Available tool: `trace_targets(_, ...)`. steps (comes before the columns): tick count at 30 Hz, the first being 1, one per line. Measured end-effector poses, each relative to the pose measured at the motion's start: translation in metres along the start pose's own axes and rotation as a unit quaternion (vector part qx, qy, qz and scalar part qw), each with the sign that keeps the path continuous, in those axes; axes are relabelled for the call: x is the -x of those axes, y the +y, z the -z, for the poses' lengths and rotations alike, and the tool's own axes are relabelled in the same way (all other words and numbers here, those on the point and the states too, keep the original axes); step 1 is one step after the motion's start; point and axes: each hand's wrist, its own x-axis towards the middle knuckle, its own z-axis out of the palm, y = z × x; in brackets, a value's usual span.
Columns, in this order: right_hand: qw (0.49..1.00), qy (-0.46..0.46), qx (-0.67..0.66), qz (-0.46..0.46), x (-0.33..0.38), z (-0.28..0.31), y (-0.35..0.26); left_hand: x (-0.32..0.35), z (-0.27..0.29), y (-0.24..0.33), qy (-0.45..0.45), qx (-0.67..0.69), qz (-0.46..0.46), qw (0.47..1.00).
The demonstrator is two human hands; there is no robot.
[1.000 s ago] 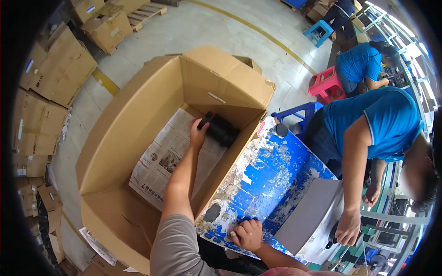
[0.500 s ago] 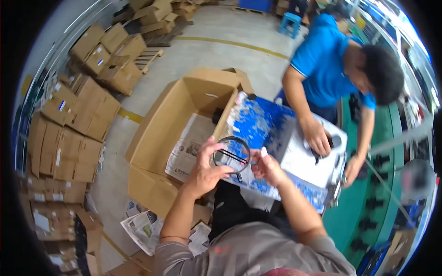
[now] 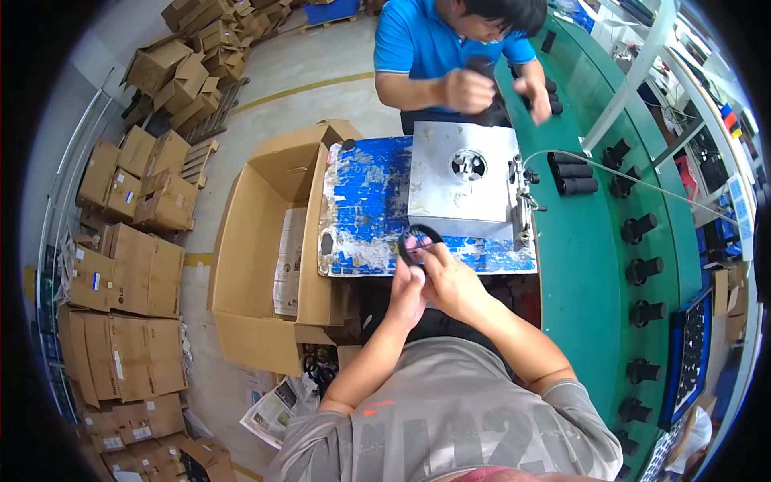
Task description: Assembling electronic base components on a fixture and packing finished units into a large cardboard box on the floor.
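Observation:
A round black ring is held up in front of me, above the near edge of a worn blue bench top. My left hand grips it from below and to the left. At its right side is my right hand, with fingers curled in against the rim; fingertips show through the opening. Whether the right fingers also pinch something small cannot be made out. Just beyond the hands stands a silver metal box fixture, with a round socket in its top.
Across the bench a co-worker in a blue shirt holds a black cylindrical part. An open cardboard box stands left of the bench. To the right, a green conveyor carries several black parts. Stacked cartons line the left.
My view has swung to the right. My right hand has closed in on the ring, which is now tilted. The co-worker has lifted the black part off the metal box.

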Motion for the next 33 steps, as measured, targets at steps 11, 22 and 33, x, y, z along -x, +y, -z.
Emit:
trace_targets(11, 0.893, -0.053, -0.381, -0.234, -0.013, 0.01, 0.078, -0.03, -0.01, 0.019, 0.042, -0.141, 0.119, 0.982)
trace_targets(22, 0.921, -0.054, -0.317, -0.219, -0.019, -0.002, 0.086, -0.054, 0.008, 0.013, 0.059, -0.292, -0.004, 0.955)
trace_targets(33, 0.883, -0.01, -0.384, -0.27, -0.036, 0.002, 0.11, -0.082, 0.005, 0.013, -0.071, -0.342, -0.028, 0.936)
